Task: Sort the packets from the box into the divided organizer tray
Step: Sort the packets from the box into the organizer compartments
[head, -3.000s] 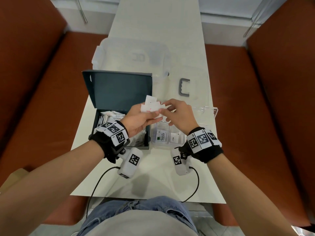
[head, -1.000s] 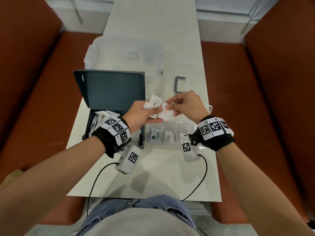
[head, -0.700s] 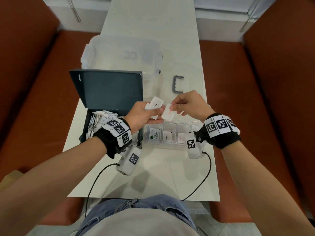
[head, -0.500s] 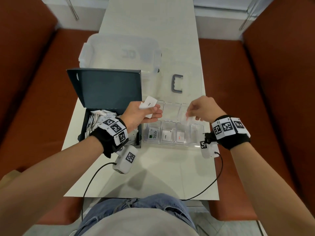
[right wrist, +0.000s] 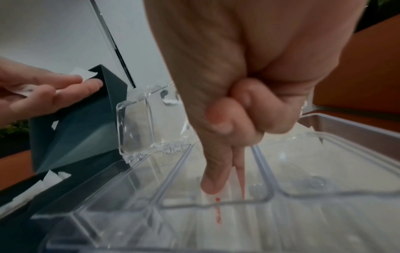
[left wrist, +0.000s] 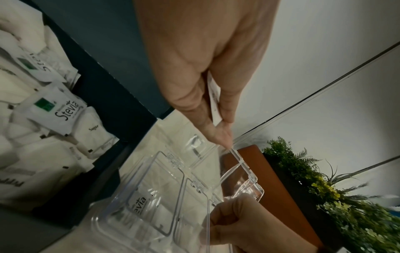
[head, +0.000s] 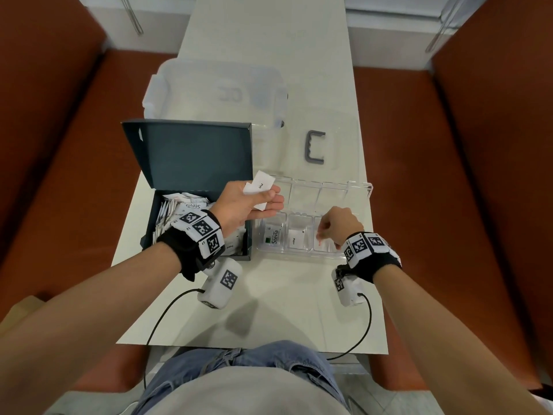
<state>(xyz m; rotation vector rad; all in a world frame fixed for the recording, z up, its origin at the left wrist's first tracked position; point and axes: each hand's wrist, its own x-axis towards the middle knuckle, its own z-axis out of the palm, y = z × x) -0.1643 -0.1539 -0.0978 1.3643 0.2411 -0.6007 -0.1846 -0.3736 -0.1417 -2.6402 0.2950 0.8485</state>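
A dark blue box [head: 194,235] with its lid up holds several white packets [left wrist: 58,111]. Right of it stands the clear divided organizer tray [head: 299,253], lid open at the back. Its front row holds a Stevia packet [head: 273,236] and a white packet [head: 294,241]. My left hand [head: 273,199] hovers above the tray's left end and grips a few white packets [head: 258,187]. My right hand [head: 321,235] reaches down into the third front compartment, its fingertips [right wrist: 211,184] pinching a red-printed packet [right wrist: 217,215] that stands on edge inside it.
A clear plastic storage bin [head: 215,94] stands behind the box, and a grey clip [head: 314,148] lies on a clear lid beside it. Red-brown benches [head: 449,205] flank the narrow white table [head: 284,310]. Camera cables trail off its near edge.
My right hand pulled the red-printed packet from the bundle in my left hand, then moved right and down into the tray's third front compartment. My left hand stayed up with the other packets.
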